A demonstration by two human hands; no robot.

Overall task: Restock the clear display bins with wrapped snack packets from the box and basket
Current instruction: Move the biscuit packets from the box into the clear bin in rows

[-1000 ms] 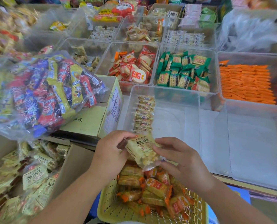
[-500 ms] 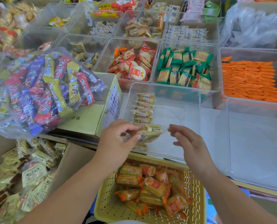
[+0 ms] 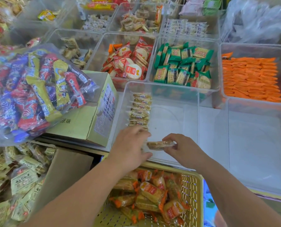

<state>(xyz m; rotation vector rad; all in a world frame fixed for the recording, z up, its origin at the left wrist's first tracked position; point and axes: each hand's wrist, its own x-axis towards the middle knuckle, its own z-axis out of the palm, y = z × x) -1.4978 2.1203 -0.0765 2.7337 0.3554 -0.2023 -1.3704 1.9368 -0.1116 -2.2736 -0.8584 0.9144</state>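
Clear plastic bin (image 3: 172, 122) holds only one row of packets (image 3: 140, 110) along its left wall. The right hand (image 3: 184, 148) pinches another packet (image 3: 160, 145) at the front edge; the left hand (image 3: 131, 148) is at the row's near end, its grip I cannot tell. The box (image 3: 67, 169) and the basket (image 3: 197, 199) look full: much is left.

Cardboard box (image 3: 80, 123) top reads "原味"; remaining print illegible

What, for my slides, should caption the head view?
Right hand pinches a wrapped packet over the clear bin; left hand by packet row.
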